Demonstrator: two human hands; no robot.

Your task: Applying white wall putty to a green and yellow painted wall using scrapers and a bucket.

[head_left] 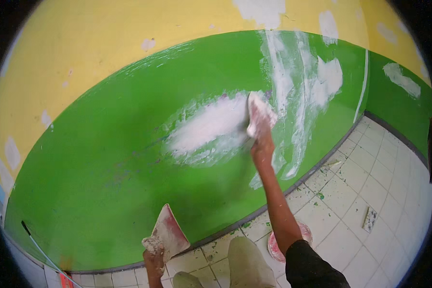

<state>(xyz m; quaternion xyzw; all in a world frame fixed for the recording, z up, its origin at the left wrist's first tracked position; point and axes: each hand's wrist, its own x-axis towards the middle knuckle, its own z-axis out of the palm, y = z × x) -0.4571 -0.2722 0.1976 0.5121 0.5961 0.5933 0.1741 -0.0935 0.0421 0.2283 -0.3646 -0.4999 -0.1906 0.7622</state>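
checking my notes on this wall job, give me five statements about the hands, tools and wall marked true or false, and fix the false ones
1. The right hand holds a putty-smeared scraper at the right end of a white patch. True.
2. The left hand holds nothing. False: the left hand holds a second scraper.
3. The wall's green part lies above its yellow part. False: the yellow part is above the green part.
4. A small rectangular block lies on the tiled floor. True.
5. The round container stands left of the left hand. False: the round container is to its right, partly hidden by the right forearm.
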